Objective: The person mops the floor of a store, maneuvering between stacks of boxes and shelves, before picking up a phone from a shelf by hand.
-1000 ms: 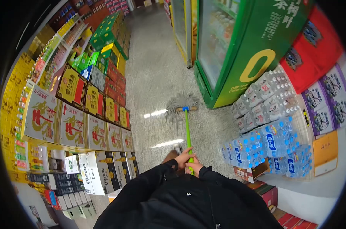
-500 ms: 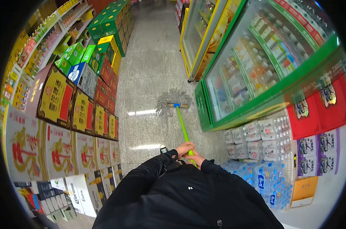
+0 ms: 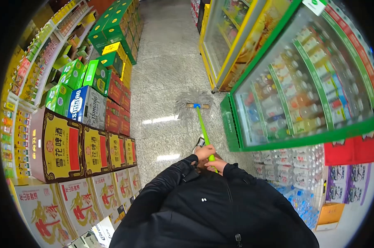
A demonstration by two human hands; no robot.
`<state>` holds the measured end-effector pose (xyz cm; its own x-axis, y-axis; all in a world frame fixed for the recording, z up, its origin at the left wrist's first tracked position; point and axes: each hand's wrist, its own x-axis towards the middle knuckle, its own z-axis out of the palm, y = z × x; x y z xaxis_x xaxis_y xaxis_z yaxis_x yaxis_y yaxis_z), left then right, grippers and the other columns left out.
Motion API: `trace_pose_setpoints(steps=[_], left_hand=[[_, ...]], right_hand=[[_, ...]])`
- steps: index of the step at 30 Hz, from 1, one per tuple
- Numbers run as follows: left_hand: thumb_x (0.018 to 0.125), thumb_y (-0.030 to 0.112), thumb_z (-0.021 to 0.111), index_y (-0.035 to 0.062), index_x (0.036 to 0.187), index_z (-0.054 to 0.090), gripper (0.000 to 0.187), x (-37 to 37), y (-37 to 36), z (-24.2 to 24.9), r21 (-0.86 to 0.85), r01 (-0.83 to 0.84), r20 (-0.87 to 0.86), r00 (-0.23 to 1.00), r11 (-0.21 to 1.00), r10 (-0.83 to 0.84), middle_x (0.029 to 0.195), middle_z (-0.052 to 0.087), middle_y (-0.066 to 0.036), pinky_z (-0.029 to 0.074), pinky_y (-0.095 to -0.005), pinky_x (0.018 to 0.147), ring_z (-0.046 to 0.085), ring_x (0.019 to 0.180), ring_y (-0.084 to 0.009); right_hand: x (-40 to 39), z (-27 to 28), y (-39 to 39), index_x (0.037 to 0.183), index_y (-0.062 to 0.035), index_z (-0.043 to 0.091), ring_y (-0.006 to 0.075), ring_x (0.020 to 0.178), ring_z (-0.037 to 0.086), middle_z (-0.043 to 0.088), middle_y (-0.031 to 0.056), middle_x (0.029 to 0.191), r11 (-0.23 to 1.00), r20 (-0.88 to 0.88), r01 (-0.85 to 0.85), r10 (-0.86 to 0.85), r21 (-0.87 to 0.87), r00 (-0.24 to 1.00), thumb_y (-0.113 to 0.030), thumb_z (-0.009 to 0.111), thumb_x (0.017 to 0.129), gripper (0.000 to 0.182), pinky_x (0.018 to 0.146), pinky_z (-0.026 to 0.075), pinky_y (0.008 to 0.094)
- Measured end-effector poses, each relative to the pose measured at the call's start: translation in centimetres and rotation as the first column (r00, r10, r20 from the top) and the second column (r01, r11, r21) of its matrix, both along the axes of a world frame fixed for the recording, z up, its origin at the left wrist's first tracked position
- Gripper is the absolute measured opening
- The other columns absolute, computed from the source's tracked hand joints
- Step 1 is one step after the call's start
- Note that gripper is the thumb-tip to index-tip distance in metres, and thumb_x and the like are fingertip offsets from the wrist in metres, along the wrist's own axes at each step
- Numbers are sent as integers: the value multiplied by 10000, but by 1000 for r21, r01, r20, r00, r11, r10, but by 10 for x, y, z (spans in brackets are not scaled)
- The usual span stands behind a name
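One mop (image 3: 202, 122), pointing forward, axis slanting left

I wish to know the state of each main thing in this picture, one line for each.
Mop handle: slanted, held.
Mop head: strands spread on the floor.
Left hand: closed around the handle, farther up.
Right hand: closed around the handle, nearer the body.
Floor: shiny; wet or dry, unclear.
Green fridge: seemingly shut, bottles inside.
Yellow fridge: seemingly shut.
Yellow beer boxes: stacked on white boxes.
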<state>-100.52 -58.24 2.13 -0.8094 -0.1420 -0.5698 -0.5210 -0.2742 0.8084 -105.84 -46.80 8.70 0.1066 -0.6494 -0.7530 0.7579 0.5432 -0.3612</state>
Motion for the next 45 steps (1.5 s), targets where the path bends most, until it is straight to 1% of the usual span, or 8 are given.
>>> trace_pose_setpoints(steps=[4, 10, 13, 16, 26, 32, 37, 45], left_hand=[[772, 249, 501, 132, 855, 531, 147, -40, -65, -7, 41, 0, 5, 1000, 999, 0, 719, 465, -6, 390, -247, 532, 462, 663, -104], [787, 245, 498, 128, 917, 520, 176, -120, -183, 7, 126, -33, 65, 998, 992, 25, 814, 492, 28, 398, -245, 636, 459, 767, -80], [797, 307, 497, 154, 874, 540, 177, -170, -233, -24, -126, 20, -71, 997, 992, -29, 715, 486, 41, 378, -238, 490, 455, 638, -72], [823, 263, 478, 121, 847, 527, 152, -211, -263, 10, -2, 56, 106, 993, 998, -56, 776, 471, 30, 373, -227, 631, 436, 738, -75], [786, 229, 557, 117, 789, 481, 135, -311, -356, 37, 100, 33, 189, 981, 994, -52, 697, 428, 26, 344, -231, 553, 414, 655, -79], [780, 160, 544, 101, 909, 492, 152, -374, -445, -3, 276, -28, 7, 1000, 961, 27, 725, 473, -12, 402, -241, 576, 475, 692, -108], [801, 115, 510, 139, 1082, 429, 294, -432, -553, 24, 658, -176, 90, 984, 732, 155, 783, 475, -61, 448, -303, 566, 498, 715, -167], [817, 141, 517, 137, 1059, 426, 258, -485, -717, 41, 545, -155, 164, 983, 824, 77, 814, 468, -50, 457, -315, 466, 503, 681, -162]], right_hand=[[-43, -10, -68, 806, -87, 416, 61, 458, 396, 428, -8, 614, 997, 208, -43, 30, 63, 978, 28, 492, 753, 148, 407, 308, 169], [-126, -14, -191, 846, -93, 473, 87, 430, 419, 416, -19, 525, 995, 17, -94, 93, 46, 996, -27, 497, 746, 121, 386, 329, 208], [-176, -15, -237, 771, -99, 477, 96, 409, 419, 413, -18, 500, 993, 70, -92, 87, 78, 994, -53, 532, 742, 77, 375, 330, 222], [-218, -8, -269, 754, -87, 445, 117, 432, 438, 424, 1, 526, 988, 192, -91, 65, 127, 979, -5, 498, 755, 98, 395, 357, 230], [-313, -31, -360, 822, -73, 458, 88, 461, 433, 437, -2, 588, 998, 202, -61, 54, 28, 978, -30, 527, 774, 95, 396, 333, 199], [-381, -24, -447, 805, -79, 466, 82, 489, 429, 446, -9, 598, 990, 125, -80, 65, 117, 990, -69, 554, 773, 93, 431, 335, 190], [-443, -29, -555, 782, -78, 475, 82, 504, 435, 462, -2, 606, 998, -66, -45, 47, 36, 997, -84, 567, 757, 95, 439, 343, 197], [-497, -27, -723, 731, -82, 529, 95, 492, 480, 509, 11, 593, 988, 86, -103, 93, 117, 992, -59, 571, 679, 71, 433, 356, 204]])
